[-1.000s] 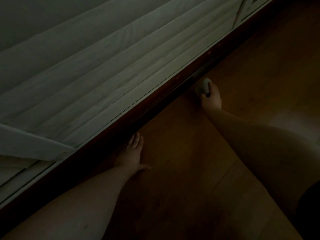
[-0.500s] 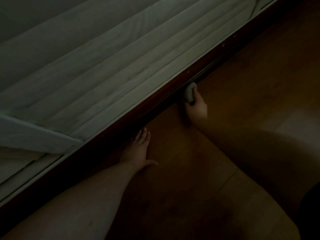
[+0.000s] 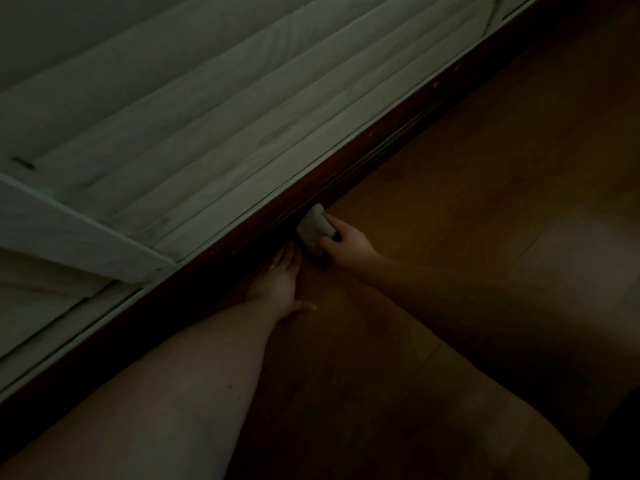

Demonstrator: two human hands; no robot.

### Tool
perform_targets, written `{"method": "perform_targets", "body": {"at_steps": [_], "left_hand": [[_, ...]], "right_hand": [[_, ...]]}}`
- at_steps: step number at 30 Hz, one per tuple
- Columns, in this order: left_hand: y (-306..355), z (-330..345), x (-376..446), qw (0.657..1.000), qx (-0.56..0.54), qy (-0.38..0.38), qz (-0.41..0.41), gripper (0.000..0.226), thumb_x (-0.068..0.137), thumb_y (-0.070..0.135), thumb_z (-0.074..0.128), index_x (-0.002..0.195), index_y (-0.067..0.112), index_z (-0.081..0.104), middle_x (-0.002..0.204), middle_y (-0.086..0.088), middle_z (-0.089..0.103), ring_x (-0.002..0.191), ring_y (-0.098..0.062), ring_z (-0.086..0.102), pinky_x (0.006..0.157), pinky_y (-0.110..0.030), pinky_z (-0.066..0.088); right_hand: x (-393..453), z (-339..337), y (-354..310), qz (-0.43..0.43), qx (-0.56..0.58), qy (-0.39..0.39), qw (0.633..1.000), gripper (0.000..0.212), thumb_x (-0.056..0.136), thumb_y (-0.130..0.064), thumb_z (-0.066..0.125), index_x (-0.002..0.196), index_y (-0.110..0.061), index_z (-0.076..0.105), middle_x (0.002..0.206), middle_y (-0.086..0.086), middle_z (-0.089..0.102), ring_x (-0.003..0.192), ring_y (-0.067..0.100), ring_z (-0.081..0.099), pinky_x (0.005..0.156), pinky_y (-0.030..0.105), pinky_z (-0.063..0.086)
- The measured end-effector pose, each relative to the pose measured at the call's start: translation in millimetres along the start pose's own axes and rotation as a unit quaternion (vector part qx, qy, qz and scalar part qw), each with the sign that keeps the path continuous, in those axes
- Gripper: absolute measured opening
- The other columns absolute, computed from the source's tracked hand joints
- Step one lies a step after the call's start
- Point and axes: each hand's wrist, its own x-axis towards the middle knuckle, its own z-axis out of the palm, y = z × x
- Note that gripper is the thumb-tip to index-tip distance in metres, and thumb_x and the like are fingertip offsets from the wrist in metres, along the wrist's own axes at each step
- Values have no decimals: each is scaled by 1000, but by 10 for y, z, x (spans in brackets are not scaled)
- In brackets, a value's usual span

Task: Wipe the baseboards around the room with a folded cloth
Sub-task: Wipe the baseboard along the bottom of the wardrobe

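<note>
Just right of frame centre, the right hand (image 3: pixel 349 242) has its grip pinched around the folded cloth (image 3: pixel 313 229), pressed against the dark baseboard (image 3: pixel 388 140), whose long axis runs diagonally from lower left to upper right. Just below the cloth, the left hand (image 3: pixel 280 285) rests flat on the floor (image 3: pixel 485 174), fingers straight, nearer the lower-left stretch.

Dim brown wooden plank floor (image 3: pixel 467 188) runs along dark reddish-brown baseboard (image 3: pixel 349 161); left hand (image 3: pixel 277 285) rests flat on floor, fingers straight, just beside baseboard.
</note>
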Motion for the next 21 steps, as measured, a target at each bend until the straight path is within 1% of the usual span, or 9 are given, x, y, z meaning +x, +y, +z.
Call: {"method": "perform_targets", "body": {"at_steps": [1, 3, 5, 7, 9, 12, 15, 16, 21], "left_hand": [[1, 1, -3, 1000, 1, -1, -2, 125, 75, 68, 67, 155, 19, -15, 163, -2, -21, 150, -22, -14, 120, -46, 17], [2, -1, -9, 1000, 18, -3, -4, 125, 76, 70, 65, 155, 18, -16, 163, -2, -22, 151, -22, -13, 120, -47, 20], [-11, 6, -19, 999, 37, 1, -2, 125, 75, 73, 62, 155, 17, -16, 162, -3, -22, 151, -22, -12, 119, -47, 19], [-24, 12, -29, 999, 43, 9, 4, 126, 74, 75, 62, 155, 16, -15, 163, -2, -20, 151, -22, -9, 118, -48, 19], [-37, 12, -26, 999, 47, 15, 10, 127, 73, 76, 62, 156, 16, -13, 163, -3, -18, 151, -22, -7, 119, -47, 17], [-30, -11, 2, 999, 49, 13, 20, 125, 74, 76, 61, 156, 17, -11, 164, -3, -17, 151, -22, -7, 121, -45, 10], [66, -42, 61, 998, 44, 30, 41, 110, 83, 75, 50, 157, 18, -9, 165, 0, -13, 151, -18, -8, 122, -43, 5], [119, -56, 90, 997, 37, 39, 47, 105, 86, 74, 46, 157, 18, -9, 165, 0, -12, 151, -17, -8, 123, -42, 4], [362, -141, 245, 993, 14, 84, 76, 80, 98, 59, 36, 157, 23, -5, 165, 4, -10, 151, -14, -10, 122, -41, 3]], "right_hand": [[-25, 6, -5, -6, -4, -13, 1000, 62, 94, -32, 58, 151, -34, 33, 139, 3, 54, 87, 2, 55, 55, 4, 42], [-85, -16, -5, -11, 4, -12, 1000, 61, 93, -31, 59, 150, -35, 35, 137, 1, 54, 86, 2, 57, 59, 10, 48], [-149, -142, 5, -1, 23, 11, 1000, 61, 92, -29, 60, 149, -36, 37, 133, 1, 56, 85, 3, 60, 67, 22, 58], [-196, -372, 57, 12, 29, 37, 999, 60, 93, -28, 60, 148, -36, 38, 128, 1, 59, 87, 9, 63, 74, 30, 61], [-237, -655, 161, 19, 8, 59, 998, 60, 94, -28, 59, 149, -37, 36, 130, 1, 56, 88, 12, 64, 78, 36, 61], [-316, -1052, 371, 28, -17, 101, 994, 60, 97, -28, 57, 150, -41, 31, 141, 3, 48, 90, 10, 62, 78, 32, 60], [-349, -1374, 580, 17, -8, 143, 990, 61, 98, -26, 57, 151, -38, 30, 152, 4, 39, 121, 22, 55, 96, 37, 53], [-336, -1464, 632, 12, -8, 154, 988, 60, 98, -25, 57, 151, -36, 31, 153, 5, 38, 127, 24, 51, 100, 37, 50], [-83, -1777, 720, 2, -34, 189, 981, 55, 100, -29, 56, 151, -34, 35, 152, 5, 40, 128, 25, 50, 95, 29, 47]]}}
